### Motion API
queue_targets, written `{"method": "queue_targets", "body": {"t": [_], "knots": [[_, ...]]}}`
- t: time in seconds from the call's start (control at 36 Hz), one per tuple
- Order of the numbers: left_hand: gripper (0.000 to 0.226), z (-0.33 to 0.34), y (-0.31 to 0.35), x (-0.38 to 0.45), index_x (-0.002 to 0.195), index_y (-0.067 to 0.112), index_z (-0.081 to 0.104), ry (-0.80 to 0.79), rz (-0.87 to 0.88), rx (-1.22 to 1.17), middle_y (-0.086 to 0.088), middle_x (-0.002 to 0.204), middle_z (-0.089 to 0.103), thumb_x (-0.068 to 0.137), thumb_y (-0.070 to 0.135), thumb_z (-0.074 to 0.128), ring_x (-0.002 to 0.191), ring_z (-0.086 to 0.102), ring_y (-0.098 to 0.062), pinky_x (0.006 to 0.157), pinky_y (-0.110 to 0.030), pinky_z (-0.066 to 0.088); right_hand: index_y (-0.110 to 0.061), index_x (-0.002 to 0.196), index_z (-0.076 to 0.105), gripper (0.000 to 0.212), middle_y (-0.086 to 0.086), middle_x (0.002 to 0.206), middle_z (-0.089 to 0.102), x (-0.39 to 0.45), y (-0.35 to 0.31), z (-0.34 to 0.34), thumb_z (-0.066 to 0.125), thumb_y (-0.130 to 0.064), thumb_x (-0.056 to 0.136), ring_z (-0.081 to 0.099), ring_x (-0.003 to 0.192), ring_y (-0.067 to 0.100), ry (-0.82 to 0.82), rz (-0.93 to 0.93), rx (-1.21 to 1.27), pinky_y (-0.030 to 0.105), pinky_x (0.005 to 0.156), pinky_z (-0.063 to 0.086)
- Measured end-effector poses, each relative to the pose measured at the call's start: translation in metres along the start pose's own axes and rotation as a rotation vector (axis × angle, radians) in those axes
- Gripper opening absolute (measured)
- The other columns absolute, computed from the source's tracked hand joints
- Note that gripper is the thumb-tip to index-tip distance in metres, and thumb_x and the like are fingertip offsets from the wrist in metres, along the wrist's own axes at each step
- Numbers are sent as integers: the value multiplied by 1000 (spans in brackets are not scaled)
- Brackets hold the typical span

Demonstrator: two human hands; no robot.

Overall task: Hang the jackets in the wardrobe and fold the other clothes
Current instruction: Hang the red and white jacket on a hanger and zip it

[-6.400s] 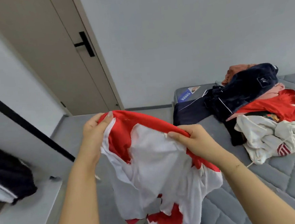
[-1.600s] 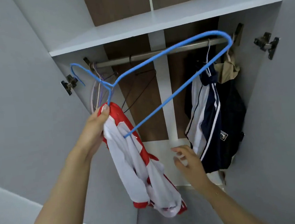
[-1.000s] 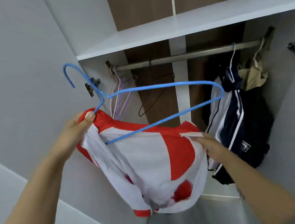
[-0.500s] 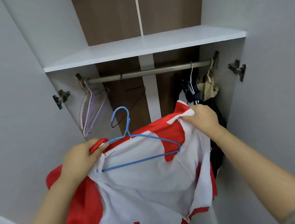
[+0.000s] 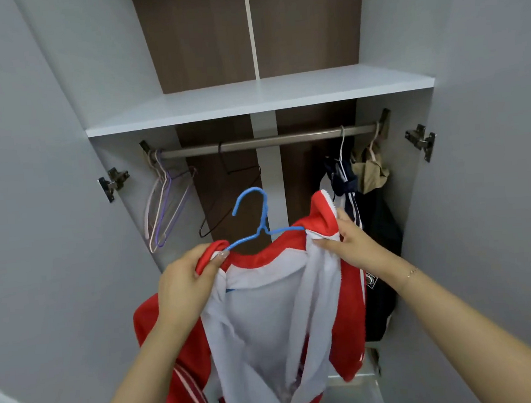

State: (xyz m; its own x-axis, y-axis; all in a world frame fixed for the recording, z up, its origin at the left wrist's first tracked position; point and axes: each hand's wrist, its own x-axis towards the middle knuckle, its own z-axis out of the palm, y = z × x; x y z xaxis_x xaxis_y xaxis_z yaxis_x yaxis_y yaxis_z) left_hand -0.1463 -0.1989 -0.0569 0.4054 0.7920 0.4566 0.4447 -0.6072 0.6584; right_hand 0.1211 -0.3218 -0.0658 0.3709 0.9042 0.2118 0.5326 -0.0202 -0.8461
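A red jacket with white lining [image 5: 267, 322] hangs open in front of me, held up before the open wardrobe. A blue wire hanger [image 5: 261, 220] sits inside its shoulders, hook pointing up, below the metal rail [image 5: 269, 140]. My left hand [image 5: 188, 283] grips the left collar edge where the hanger's arm enters. My right hand [image 5: 350, 242] pinches the right collar and shoulder over the hanger's other end. The lower bar of the hanger is mostly hidden by the lining.
On the rail hang pale and purple empty hangers [image 5: 166, 202] at the left, a black empty hanger [image 5: 231, 191] in the middle, and a navy jacket [image 5: 369, 241] and a beige garment [image 5: 371, 170] at the right. A white shelf [image 5: 259, 97] lies above the rail. Door hinges [image 5: 419, 140] stick out on both sides.
The hanger has gone into the jacket's shoulders, and the jacket now hangs straighter and fuller from both hands. My right hand shifted to the right collar edge.
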Motion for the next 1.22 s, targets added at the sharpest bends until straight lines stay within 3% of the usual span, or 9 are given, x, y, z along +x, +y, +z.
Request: {"method": "queue_targets", "body": {"t": [0.17, 0.36, 0.42, 0.5, 0.61, 0.75, 0.94, 1.08, 1.22], "knots": [[16, -3, 5, 16, 105, 32, 73, 9, 13, -68, 16, 96, 72, 92, 32, 64, 94, 66, -8, 85, -32, 51, -48, 124, 33, 50, -21, 111, 56, 13, -7, 7, 65, -26, 92, 59, 101, -8, -91, -40, 7, 7, 77, 49], [23, -3, 16, 24, 113, 13, 70, 100, 69, -90, 4, 111, 67, 93, 7, 61, 105, 58, -11, 93, -8, 37, -19, 130, 44, 42, -1, 109, 62, 25, -7, 14, 64, -25, 93, 60, 99, 16, 175, -96, -55, 33, 83, 48], [27, -1, 17, 11, 121, 20, 67, -50, 93, -124, 13, 117, 63, 96, 17, 59, 104, 57, 1, 88, 1, 34, -16, 125, 48, 37, 5, 101, 64, 28, -5, 13, 62, -29, 94, 61, 90, 22, 275, -80, -87, 36, 75, 46], [20, 2, 16, -3, 112, 36, 66, -411, -55, -286, 12, 112, 68, 94, 29, 59, 89, 69, -9, 72, -18, 55, -16, 112, 53, 28, 10, 85, 62, 32, -5, 6, 60, -37, 93, 58, 76, 19, 399, -55, -138, 27, 64, 42], [24, -2, 9, 16, 113, 26, 67, -33, 51, -171, 6, 111, 66, 92, 13, 65, 99, 62, -8, 88, -17, 49, -18, 119, 58, 31, -1, 105, 65, 36, -15, -4, 63, -32, 92, 59, 94, 10, 345, -78, -10, 25, 82, 46], [36, -3, 19, 53, 127, 24, 59, -50, 194, 186, 8, 125, 61, 95, 40, 57, 118, 52, -14, 109, -38, 30, -38, 109, 57, 26, -14, 106, 65, 37, -36, -14, 66, -21, 91, 62, 99, -1, 271, -181, 149, 26, 91, 49], [18, -12, 39, 81, 98, 24, 67, 45, 193, 43, 10, 89, 68, 99, 34, 52, 85, 62, -12, 81, -32, 45, -34, 107, 66, 28, -18, 121, 58, 29, -54, -49, 72, -29, 80, 55, 115, 0, -1, -254, 253, 20, 99, 43], [21, -18, 52, 104, 105, 24, 69, 118, 162, -1, 14, 90, 65, 99, 33, 52, 82, 55, -3, 72, -12, 38, -20, 60, 69, 22, -10, 126, 58, 34, -60, -67, 69, -34, 78, 54, 115, -1, 131, -333, 157, 14, 96, 35], [13, -19, 61, 125, 94, 32, 66, 136, 164, -89, 12, 87, 68, 98, 35, 54, 85, 62, -10, 75, -29, 46, -32, 108, 57, 43, -11, 121, 57, 54, -75, -78, 72, -45, 70, 55, 112, 0, 200, -375, -55, 12, 95, 38]]}}
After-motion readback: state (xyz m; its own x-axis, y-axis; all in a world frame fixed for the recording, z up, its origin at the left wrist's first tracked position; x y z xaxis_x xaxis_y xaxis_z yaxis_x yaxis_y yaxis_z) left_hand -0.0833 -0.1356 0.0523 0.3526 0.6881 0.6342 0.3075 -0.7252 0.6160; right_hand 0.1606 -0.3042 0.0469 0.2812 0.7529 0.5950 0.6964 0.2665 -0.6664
